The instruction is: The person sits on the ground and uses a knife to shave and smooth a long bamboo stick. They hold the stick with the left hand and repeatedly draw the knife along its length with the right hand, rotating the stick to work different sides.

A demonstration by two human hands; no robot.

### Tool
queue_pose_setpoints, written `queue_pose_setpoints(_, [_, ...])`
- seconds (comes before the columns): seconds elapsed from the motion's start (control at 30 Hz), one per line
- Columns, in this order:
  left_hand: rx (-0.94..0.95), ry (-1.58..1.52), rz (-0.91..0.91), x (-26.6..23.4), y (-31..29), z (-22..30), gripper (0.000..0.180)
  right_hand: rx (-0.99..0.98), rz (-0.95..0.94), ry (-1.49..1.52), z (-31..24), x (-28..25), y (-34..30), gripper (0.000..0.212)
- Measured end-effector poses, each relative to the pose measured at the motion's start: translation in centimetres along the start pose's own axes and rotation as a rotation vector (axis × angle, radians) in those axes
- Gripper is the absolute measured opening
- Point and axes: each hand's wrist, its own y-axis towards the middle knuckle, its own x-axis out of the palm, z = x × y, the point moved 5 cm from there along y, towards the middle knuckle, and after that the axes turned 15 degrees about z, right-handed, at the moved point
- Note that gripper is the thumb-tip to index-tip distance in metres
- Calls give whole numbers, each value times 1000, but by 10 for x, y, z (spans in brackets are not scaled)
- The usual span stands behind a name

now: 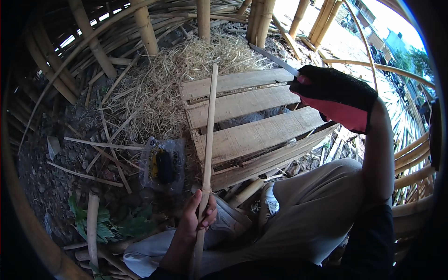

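My left hand (198,212), bare, is closed round a long split bamboo strip (211,126). The strip stands nearly upright in the view, its far tip reaching over the slatted wooden crate (261,133) and its near end running down past my wrist. On the right, my right hand (333,95) wears a black and pink glove and is wrapped round the handle of a knife, most of which the glove hides. The knife's long blade (275,58) points to the far left, above the crate's back corner and apart from the strip.
Bamboo shavings (163,84) are heaped behind and left of the crate. A clear plastic packet with a black item (164,165) lies left of it. Upright bamboo poles (204,21) stand at the back. A cut bamboo piece (92,219) and green leaves (105,226) are at lower left.
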Motion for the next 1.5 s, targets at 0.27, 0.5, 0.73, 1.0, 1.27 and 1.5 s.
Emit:
queue_pose_setpoints(0.27, [-76, -16, -33, 31, 22, -2, 46, -385, -57, -166, 0, -3, -18, 31])
queue_pose_setpoints(0.5, [-70, -11, 43, 16, 10, -6, 47, -422, -220, -482, -3, 61, 11, 46])
queue_pose_setpoints(0.73, [21, 79, 46, 21, 8, -6, 47, -931, -34, -301, -24, 69, -6, 39])
queue_pose_setpoints(1.0, [130, 175, 86, 15, 12, -6, 50, -582, -143, -286, -17, 97, 9, 41])
queue_pose_setpoints(1.27, [-58, -30, 99, 9, 21, -16, 43, -637, -213, -305, -9, 149, 3, 44])
queue_pose_setpoints(1.5, [-110, -12, -52, 13, 21, -17, 41, -842, -183, -358, -14, 169, -20, 38])
